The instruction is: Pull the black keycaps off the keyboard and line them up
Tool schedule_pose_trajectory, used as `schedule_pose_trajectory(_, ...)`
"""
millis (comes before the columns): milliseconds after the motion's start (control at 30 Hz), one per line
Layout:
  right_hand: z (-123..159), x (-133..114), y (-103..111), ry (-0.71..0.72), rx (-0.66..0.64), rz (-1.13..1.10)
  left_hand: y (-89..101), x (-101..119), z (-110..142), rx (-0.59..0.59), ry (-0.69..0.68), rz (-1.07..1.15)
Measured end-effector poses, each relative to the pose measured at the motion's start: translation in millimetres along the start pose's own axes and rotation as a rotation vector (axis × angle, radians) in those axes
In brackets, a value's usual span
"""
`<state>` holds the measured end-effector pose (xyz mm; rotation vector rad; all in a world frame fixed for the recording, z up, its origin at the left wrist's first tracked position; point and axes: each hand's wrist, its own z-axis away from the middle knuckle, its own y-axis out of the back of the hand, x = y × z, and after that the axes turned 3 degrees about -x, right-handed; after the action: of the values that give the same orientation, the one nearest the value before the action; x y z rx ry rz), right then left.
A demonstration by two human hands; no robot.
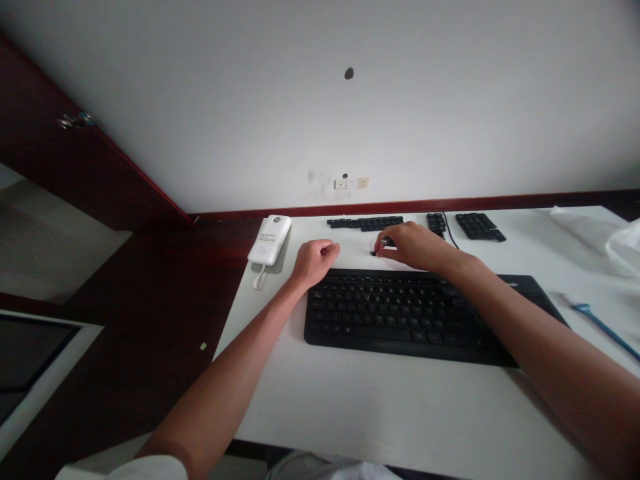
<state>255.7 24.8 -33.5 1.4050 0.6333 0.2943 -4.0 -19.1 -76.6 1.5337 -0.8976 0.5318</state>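
A small dark piece is positioned at the fingertips of the right hand, the nearer hand; its long axis cannot be told; the right fingers are bent, but a grip cannot be confirmed; the left hand is curled into a loose fist; the keyboard, black and flat, is laid lengthwise left to right, nearer the body than both hands.

We see a white table bearing a black keyboard; along its far side we find groups of black keycaps, a white power bank leftward, a blue stick and crumpled white material rightward.
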Motion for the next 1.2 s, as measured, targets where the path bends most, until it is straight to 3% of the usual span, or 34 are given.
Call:
schedule_pose_trajectory(367,2,-6,4,0.042,-0.040,0.027,0.2,-1,0,-0.003,-0.002,0.000)
schedule_pose_trajectory(600,2,-8,3,0.111,0.034,0.022,0.5,0,0,-0.004,0.013,0.001)
schedule_pose_trajectory(900,5,-13,3,0.025,-0.024,0.100,0.7,0,1,-0.004,-0.005,-0.004)
schedule_pose_trajectory(1067,9,-16,13,0.072,-0.006,0.009,-0.4,-3,-1,0.005,-0.012,-0.025)
schedule_pose_trajectory(1200,16,-35,26,0.170,-0.114,-0.160,-0.4,-3,-2,-0.001,-0.014,-0.047)
